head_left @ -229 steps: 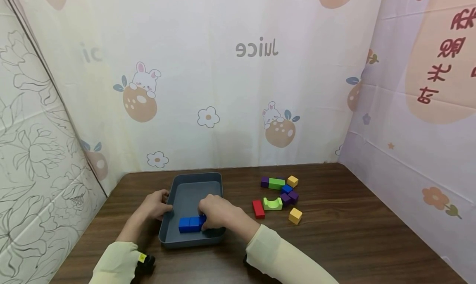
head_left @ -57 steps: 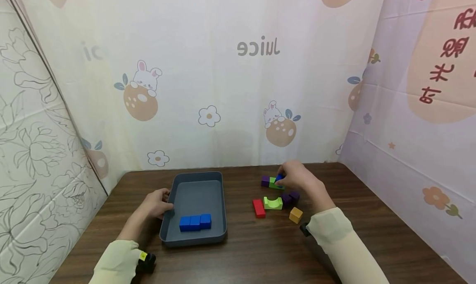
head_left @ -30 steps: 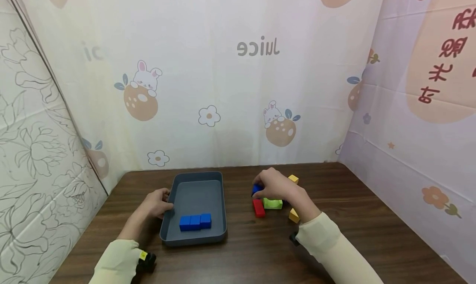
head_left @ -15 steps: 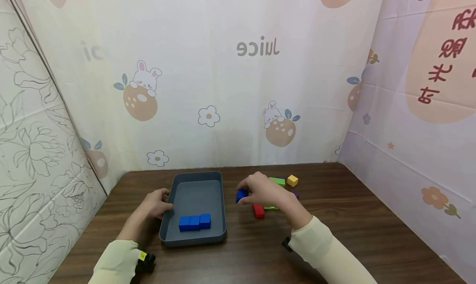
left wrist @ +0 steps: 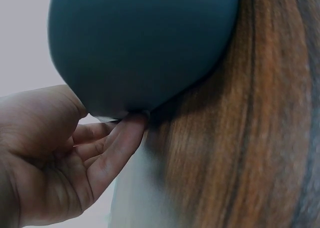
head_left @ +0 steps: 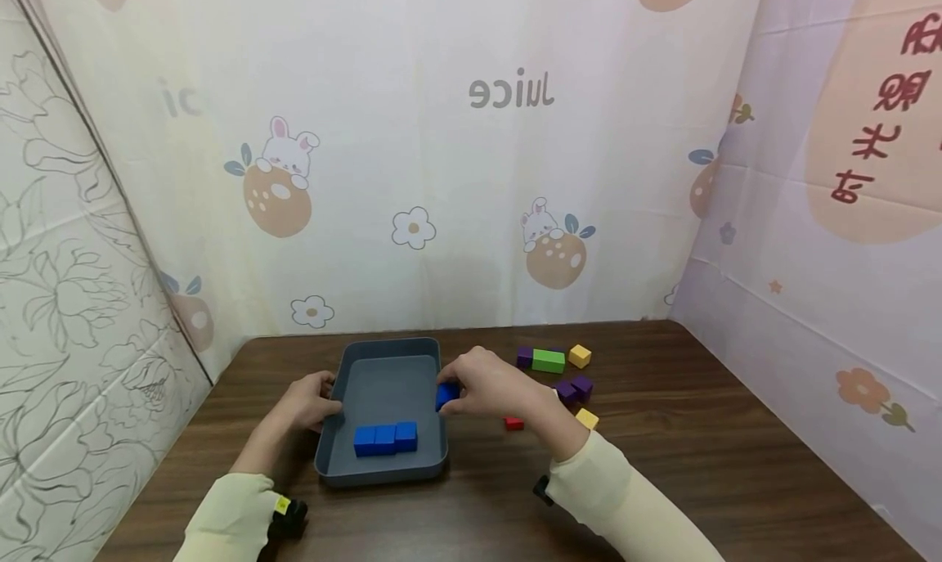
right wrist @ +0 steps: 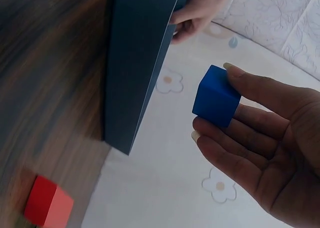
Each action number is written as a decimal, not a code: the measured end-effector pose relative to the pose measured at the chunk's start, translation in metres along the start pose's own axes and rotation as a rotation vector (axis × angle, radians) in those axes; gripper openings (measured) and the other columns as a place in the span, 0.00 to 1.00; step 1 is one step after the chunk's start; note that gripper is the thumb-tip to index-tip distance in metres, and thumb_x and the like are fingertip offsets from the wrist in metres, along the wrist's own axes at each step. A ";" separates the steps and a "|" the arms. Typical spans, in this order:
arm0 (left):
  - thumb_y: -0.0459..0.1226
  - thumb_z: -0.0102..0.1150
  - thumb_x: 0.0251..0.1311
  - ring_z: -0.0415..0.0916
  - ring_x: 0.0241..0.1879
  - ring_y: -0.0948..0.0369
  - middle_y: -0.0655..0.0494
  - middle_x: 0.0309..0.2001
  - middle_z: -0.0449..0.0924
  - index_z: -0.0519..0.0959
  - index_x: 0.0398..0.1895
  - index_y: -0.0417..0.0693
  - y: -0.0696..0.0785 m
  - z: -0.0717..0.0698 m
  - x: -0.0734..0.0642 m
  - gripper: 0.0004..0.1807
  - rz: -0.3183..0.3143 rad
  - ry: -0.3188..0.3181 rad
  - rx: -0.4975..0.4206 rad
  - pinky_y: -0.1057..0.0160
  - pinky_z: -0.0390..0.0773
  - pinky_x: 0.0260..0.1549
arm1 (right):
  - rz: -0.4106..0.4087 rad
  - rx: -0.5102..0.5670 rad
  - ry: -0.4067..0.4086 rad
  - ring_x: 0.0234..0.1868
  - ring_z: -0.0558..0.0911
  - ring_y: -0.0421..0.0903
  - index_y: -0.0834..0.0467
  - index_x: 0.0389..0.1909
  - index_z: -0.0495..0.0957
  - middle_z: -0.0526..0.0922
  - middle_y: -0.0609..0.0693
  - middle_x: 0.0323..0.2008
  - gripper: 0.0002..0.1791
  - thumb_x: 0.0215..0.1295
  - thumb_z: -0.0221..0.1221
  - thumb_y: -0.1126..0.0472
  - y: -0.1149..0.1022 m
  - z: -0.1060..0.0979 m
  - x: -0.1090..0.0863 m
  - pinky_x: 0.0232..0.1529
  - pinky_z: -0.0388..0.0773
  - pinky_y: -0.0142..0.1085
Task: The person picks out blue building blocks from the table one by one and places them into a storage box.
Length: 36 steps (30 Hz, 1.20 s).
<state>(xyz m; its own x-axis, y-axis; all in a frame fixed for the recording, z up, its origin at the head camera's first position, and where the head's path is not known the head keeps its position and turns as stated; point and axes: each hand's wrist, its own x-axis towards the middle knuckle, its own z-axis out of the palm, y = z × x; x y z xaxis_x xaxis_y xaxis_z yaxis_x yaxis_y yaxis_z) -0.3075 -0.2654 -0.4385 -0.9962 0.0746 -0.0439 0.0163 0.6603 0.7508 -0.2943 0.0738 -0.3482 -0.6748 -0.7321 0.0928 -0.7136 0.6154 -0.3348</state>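
Note:
In the head view my right hand (head_left: 489, 386) pinches a blue cube (head_left: 446, 395) between thumb and fingers at the right rim of the grey tray (head_left: 383, 472). The right wrist view shows that blue block (right wrist: 216, 95) raised off the table, with the thumb on one face and fingertips opposite. My left hand (head_left: 307, 402) grips the tray's left side, its thumb at the rim and its fingers along the outer wall (left wrist: 145, 47). Inside the tray, near its front, a row of blue cubes (head_left: 385, 440) lies side by side.
Right of the tray on the wooden table (head_left: 677, 456) lie a green block (head_left: 548, 361), purple cubes (head_left: 565, 393), a yellow cube (head_left: 580, 356) and another yellow block (head_left: 586, 419). A red block (head_left: 513, 423) is partly hidden by the right forearm. Patterned curtains (head_left: 471, 177) stand behind the table.
My right hand leaves the tray's row, takes a blue cube from the pile at the right, and carries it left to the tray's rim. The left hand stays on the tray.

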 end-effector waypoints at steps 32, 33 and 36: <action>0.27 0.65 0.61 0.85 0.36 0.51 0.36 0.46 0.81 0.72 0.63 0.25 0.000 0.002 0.000 0.27 -0.012 0.003 0.010 0.51 0.91 0.26 | -0.001 -0.172 -0.102 0.36 0.81 0.34 0.57 0.53 0.89 0.89 0.45 0.42 0.19 0.65 0.75 0.53 -0.023 0.042 0.022 0.42 0.86 0.28; 0.27 0.66 0.61 0.85 0.36 0.51 0.36 0.46 0.81 0.72 0.63 0.25 0.000 0.001 0.000 0.27 -0.011 0.004 0.010 0.51 0.91 0.26 | -0.001 -0.176 -0.103 0.36 0.80 0.34 0.57 0.53 0.89 0.89 0.45 0.42 0.18 0.65 0.75 0.53 -0.023 0.043 0.022 0.42 0.86 0.28; 0.27 0.66 0.61 0.85 0.36 0.51 0.37 0.46 0.81 0.72 0.62 0.26 0.000 0.001 0.000 0.26 -0.008 0.008 0.009 0.51 0.91 0.26 | 0.003 -0.184 -0.104 0.35 0.80 0.34 0.56 0.51 0.89 0.89 0.44 0.41 0.18 0.64 0.75 0.53 -0.024 0.044 0.023 0.42 0.86 0.28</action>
<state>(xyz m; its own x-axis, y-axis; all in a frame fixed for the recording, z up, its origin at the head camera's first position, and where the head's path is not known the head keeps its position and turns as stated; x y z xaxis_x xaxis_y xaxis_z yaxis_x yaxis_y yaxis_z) -0.3075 -0.2645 -0.4394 -0.9970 0.0635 -0.0449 0.0090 0.6675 0.7445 -0.2845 0.0289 -0.3796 -0.6605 -0.7508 -0.0085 -0.7407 0.6533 -0.1567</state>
